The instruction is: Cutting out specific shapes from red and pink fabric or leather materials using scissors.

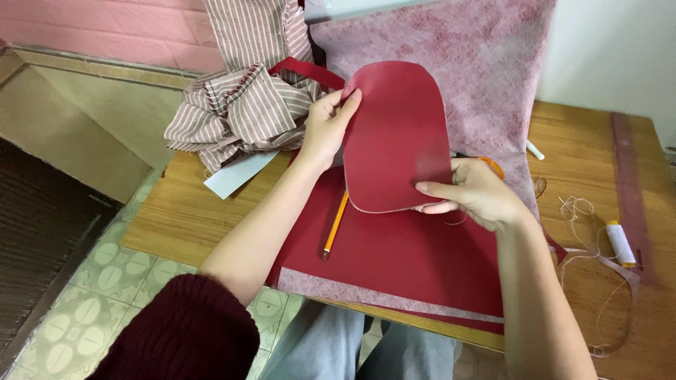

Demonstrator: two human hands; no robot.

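We held the red cutout (398, 137) up above the desk (584, 162) with both hands, left hand (325, 127) pinching its top edge, right hand (472, 191) gripping its lower corner, so it stayed flat.

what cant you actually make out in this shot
- Head view: the upper part of the yellow pencil is hidden behind the rounded red cut piece held by the left hand and right hand.
- An orange thing behind the right hand is mostly covered; its kind cannot be told.
- The striped fabric is cut off by the top edge.
- Loose threads near the thread spool are too fine to trace.
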